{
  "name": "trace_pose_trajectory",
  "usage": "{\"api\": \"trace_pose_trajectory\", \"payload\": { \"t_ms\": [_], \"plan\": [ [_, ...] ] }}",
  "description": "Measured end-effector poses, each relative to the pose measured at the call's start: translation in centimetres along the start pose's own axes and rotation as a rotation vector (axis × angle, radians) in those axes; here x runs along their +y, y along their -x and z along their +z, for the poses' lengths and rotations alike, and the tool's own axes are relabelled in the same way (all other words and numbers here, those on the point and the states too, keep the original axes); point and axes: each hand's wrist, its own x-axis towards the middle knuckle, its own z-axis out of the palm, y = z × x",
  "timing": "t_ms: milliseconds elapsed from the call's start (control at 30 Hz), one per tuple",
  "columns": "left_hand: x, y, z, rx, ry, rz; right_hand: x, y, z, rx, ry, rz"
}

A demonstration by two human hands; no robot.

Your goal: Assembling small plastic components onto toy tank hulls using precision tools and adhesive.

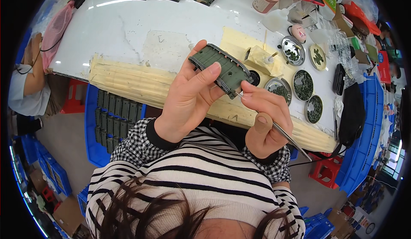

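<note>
- Glossy white tabletop ahead!
- My left hand pinches a dark-green, ribbed-edged rectangular piece.
- My right hand grips a slim silver metal tool, tip beside it.

From the person's head, the left fisheye camera is looking down over the striped sweater at the nearby left hand and right hand, facing the table beyond.

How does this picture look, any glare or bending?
Head view: a glare streak on the white tabletop; head view: the blue tray at right bows from distortion; head view: the green part in the left hand looks fairly sharp.
</note>
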Motion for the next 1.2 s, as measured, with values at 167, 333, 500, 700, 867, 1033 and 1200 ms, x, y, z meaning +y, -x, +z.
{"api": "trace_pose_trajectory", "payload": {
  "t_ms": [167,333,500,700,867,1033,1200],
  "plan": [
    [-0.1,0.1,0.0,0.001,0.006,0.0,0.1,0.2,0.0,-0.005,-0.009,-0.012],
    [-0.2,0.0,-0.1,-0.009,0.016,-0.011,0.0,0.2,-0.1,-0.017,0.033,-0.043],
    [-0.1,0.0,-0.1,-0.034,0.002,-0.01,-0.1,0.0,-0.5,-0.077,0.043,-0.076],
    [0.2,-0.1,-0.1,-0.085,0.022,-0.029,-0.3,-0.1,-0.9,-0.125,0.047,-0.09],
    [0.1,-0.1,0.0,-0.1,0.024,-0.03,-0.4,-0.1,-0.9,-0.13,0.091,-0.116],
    [0.1,-0.1,0.1,-0.087,0.016,-0.023,-0.6,-0.3,-1.0,-0.139,0.126,-0.133],
    [0.1,0.0,0.3,-0.094,0.012,-0.015,-0.8,-0.2,-1.0,-0.124,0.13,-0.139]
  ]
}}
